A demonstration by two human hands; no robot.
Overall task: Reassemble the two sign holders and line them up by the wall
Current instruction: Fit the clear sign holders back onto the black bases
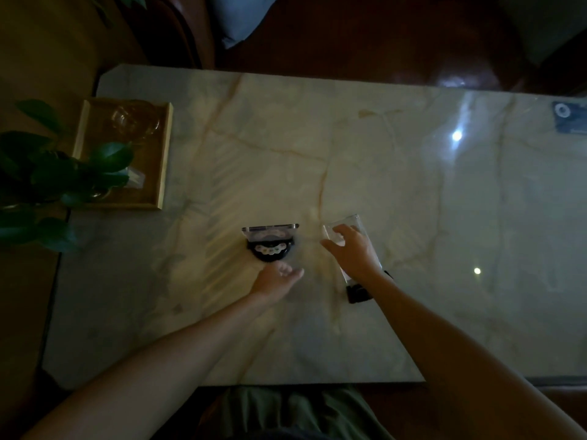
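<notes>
First holder (270, 241): stands assembled mid-desk (413, 192), clear panel in its black base.
Left hand (275, 278): loose, empty, just beside that base.
Right hand (351, 250): grasping second clear panel (344, 224), tilted over its black base (358, 293).
Left to do: seat the panel, I judge; line both up along the wall-side edge.

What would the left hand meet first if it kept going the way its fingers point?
Probably the black base of the assembled sign holder, just ahead of the left hand. The dim light makes it unclear whether they already touch.
</notes>
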